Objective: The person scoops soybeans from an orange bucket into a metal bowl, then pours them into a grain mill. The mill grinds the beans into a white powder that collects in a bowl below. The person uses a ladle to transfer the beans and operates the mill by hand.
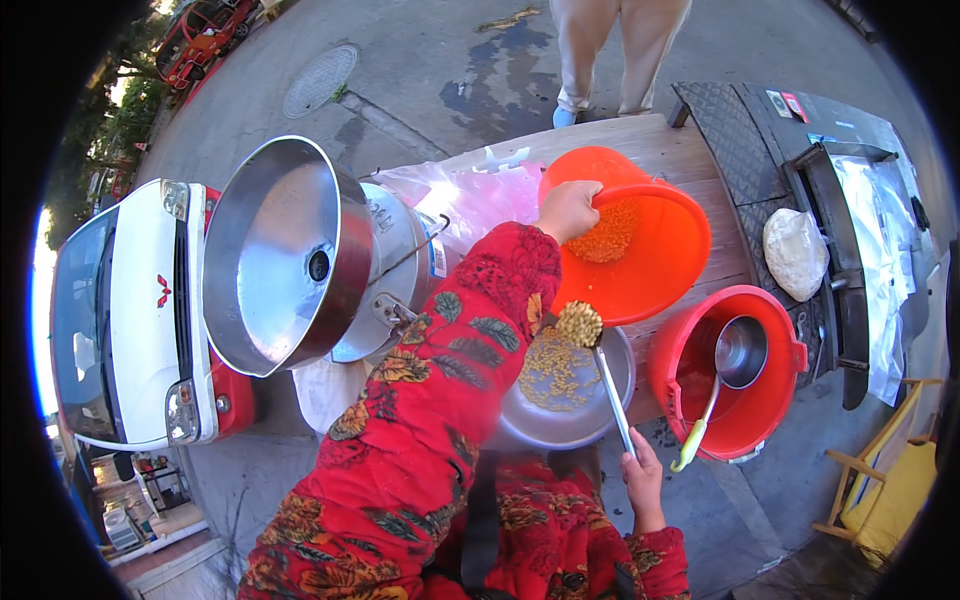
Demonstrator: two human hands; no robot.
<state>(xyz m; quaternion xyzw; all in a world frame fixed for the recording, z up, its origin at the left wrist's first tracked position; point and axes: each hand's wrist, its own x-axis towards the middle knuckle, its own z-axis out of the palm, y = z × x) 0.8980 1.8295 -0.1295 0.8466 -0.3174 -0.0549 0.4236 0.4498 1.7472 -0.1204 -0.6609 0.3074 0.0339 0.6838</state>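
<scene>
My left hand point(571, 211) grips the rim of an orange plastic bucket point(660, 255), tilted so its mouth faces me, with soybean-like yellow beans point(604, 232) inside. Below it, my right hand point(643, 476) holds the metal handle of a ladle point(580, 324) heaped with the same beans. The ladle's bowl is over the edge of a round metal basin point(626, 375), where a thin layer of beans lies on the bottom. My left sleeve covers part of the basin. To the left stands a machine with a large steel funnel hopper point(277, 255).
A red bucket point(784, 405) with a green-handled metal dipper point(741, 352) stands right. Farther right are a bag of white material point(796, 253) and a foil-covered metal box point(870, 262). Pink plastic point(480, 195) lies behind. A person's legs point(619, 52) show beyond the table; a van point(142, 315) is left.
</scene>
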